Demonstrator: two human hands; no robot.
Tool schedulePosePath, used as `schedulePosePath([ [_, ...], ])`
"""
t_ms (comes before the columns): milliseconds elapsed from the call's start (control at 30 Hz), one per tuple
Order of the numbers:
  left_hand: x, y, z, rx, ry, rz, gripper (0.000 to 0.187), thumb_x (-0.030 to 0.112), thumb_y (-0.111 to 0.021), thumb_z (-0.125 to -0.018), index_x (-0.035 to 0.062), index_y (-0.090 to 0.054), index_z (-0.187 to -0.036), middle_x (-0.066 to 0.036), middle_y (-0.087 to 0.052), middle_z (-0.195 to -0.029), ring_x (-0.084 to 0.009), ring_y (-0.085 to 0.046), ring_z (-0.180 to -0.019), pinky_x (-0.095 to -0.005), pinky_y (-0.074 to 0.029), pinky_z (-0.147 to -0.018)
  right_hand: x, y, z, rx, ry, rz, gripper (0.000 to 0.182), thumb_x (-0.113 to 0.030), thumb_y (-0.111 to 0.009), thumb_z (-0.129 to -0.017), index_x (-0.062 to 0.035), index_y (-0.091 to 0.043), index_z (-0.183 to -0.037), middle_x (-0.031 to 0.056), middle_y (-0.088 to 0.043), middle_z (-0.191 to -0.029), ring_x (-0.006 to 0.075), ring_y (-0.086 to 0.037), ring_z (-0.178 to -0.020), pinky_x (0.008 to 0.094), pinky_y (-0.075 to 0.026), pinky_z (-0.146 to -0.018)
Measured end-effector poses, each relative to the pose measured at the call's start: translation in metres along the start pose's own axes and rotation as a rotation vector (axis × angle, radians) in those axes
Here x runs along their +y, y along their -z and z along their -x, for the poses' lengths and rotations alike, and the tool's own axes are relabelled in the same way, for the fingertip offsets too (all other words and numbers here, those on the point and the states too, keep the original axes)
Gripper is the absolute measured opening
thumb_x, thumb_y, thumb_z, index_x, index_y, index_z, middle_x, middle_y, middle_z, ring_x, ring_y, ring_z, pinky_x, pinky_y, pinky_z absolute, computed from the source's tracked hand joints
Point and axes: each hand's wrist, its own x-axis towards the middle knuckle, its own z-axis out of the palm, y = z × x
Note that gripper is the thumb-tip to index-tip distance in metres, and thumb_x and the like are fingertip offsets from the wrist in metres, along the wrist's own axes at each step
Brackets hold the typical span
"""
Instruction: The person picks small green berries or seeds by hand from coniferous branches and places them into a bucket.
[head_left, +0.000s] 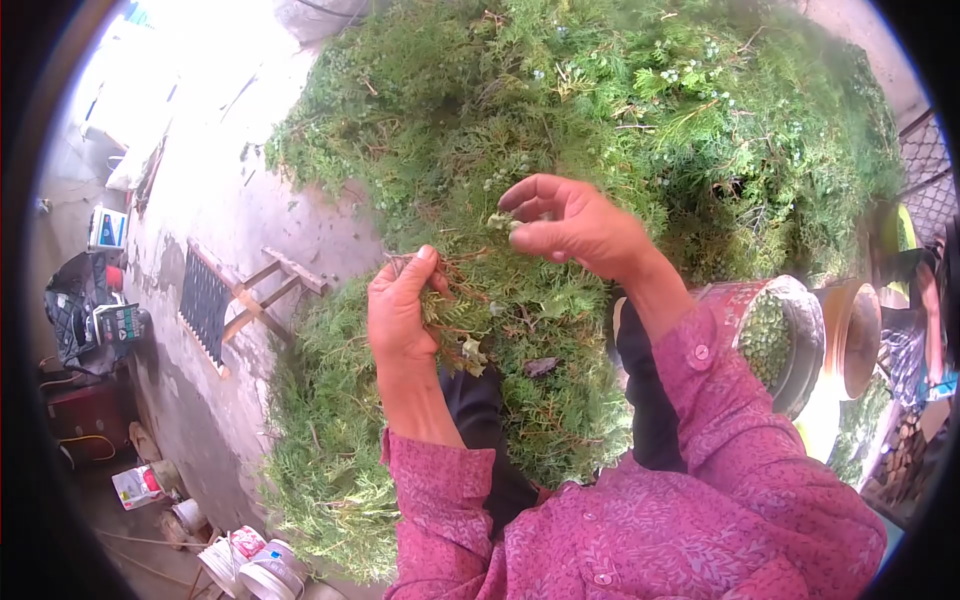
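Observation:
My left hand (402, 305) pinches a leafy evergreen sprig (465, 345) between thumb and fingers, its thin brown stems showing at the fingertips. To its right, and a little higher, my right hand (580, 228) curls thumb and fingers together around small pale green seed cones (500, 221). Both hands are in front of a large heap of cut evergreen branches (480, 100), dotted with pale cones. Beside my right forearm stands a bucket (808, 345) holding many green seed cones (764, 342).
A second container (858, 340) stands right of the bucket. On the concrete floor (320, 235) to the left lies a folding stool (235, 300) with a dark woven seat. White buckets (270, 572) stand at the lower left, and a dark bag (78, 310) lies farther up.

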Motion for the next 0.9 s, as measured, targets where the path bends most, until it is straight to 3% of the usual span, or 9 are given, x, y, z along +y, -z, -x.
schedulePosePath([
  [100, 0.000, 0.000, 0.000, -0.005, 0.010, 0.005, 0.008, 0.006, -0.062, -0.078, 0.0011, -0.056, -0.078, -0.006, -0.056, -0.065, -0.0115, -0.051, -0.049, -0.0247, -0.045, -0.045, -0.001, -0.003, -0.001, -0.121, -0.053, 0.057, 0.034, -0.018, -0.070, -0.072, -0.0036, -0.056, -0.100, 0.0001, -0.056, -0.075, 0.0053, -0.049, -0.059, 0.0188, -0.039, -0.051],
  [300, -0.003, 0.004, -0.001, -0.017, -0.007, -0.006, 0.008, 0.006, -0.062, -0.078, 0.0012, -0.055, -0.077, -0.006, -0.057, -0.065, -0.0111, -0.051, -0.050, -0.0237, -0.045, -0.045, -0.008, -0.011, 0.005, -0.006, -0.091, -0.041, 0.020, -0.016, -0.063, -0.079, -0.0019, -0.057, -0.092, -0.0017, -0.055, -0.068, 0.0036, -0.048, -0.049, 0.0164, -0.037, -0.043],
  [433, -0.004, 0.002, -0.001, -0.016, -0.018, -0.009, 0.009, 0.007, -0.062, -0.078, 0.0012, -0.055, -0.076, -0.006, -0.056, -0.065, -0.0104, -0.051, -0.050, -0.0222, -0.044, -0.045, -0.011, -0.013, 0.009, -0.021, -0.117, -0.071, 0.015, -0.014, -0.058, -0.082, -0.0015, -0.058, -0.090, -0.0003, -0.055, -0.065, 0.0040, -0.047, -0.045, 0.0166, -0.036, -0.039],
  [500, -0.006, -0.001, 0.000, -0.024, -0.022, -0.004, 0.009, 0.007, -0.062, -0.078, 0.0011, -0.055, -0.076, -0.005, -0.056, -0.065, -0.0102, -0.051, -0.050, -0.0219, -0.044, -0.046, -0.010, -0.014, 0.012, 0.007, -0.053, -0.321, 0.013, -0.012, -0.055, -0.084, -0.0011, -0.058, -0.090, 0.0014, -0.055, -0.060, 0.0043, -0.044, -0.040, 0.0172, -0.035, -0.037],
  [733, -0.009, -0.008, -0.001, -0.030, -0.061, -0.041, 0.010, 0.007, -0.062, -0.079, 0.0005, -0.055, -0.074, -0.006, -0.056, -0.065, -0.0109, -0.051, -0.052, -0.0215, -0.043, -0.047, -0.014, -0.020, 0.016, -0.092, -0.020, -0.342, 0.013, -0.009, -0.051, -0.085, 0.0001, -0.058, -0.091, 0.0027, -0.054, -0.056, 0.0043, -0.041, -0.036, 0.0172, -0.033, -0.035],
  [833, -0.010, -0.011, 0.000, -0.018, -0.067, -0.058, 0.011, 0.007, -0.062, -0.079, 0.0001, -0.055, -0.073, -0.006, -0.056, -0.064, -0.0112, -0.050, -0.053, -0.0222, -0.042, -0.048, -0.010, -0.021, 0.015, -0.068, 0.103, -0.374, 0.013, -0.009, -0.052, -0.084, 0.0000, -0.058, -0.091, 0.0024, -0.054, -0.057, 0.0044, -0.043, -0.038, 0.0168, -0.034, -0.036],
  [900, -0.012, -0.013, 0.000, -0.017, -0.067, -0.043, 0.012, 0.008, -0.062, -0.078, 0.0000, -0.057, -0.072, -0.006, -0.057, -0.064, -0.0106, -0.049, -0.054, -0.0226, -0.040, -0.053, -0.005, -0.020, 0.010, 0.187, 0.158, -0.175, 0.012, -0.010, -0.055, -0.083, -0.0002, -0.058, -0.090, 0.0018, -0.054, -0.058, 0.0048, -0.045, -0.040, 0.0170, -0.037, -0.038],
])
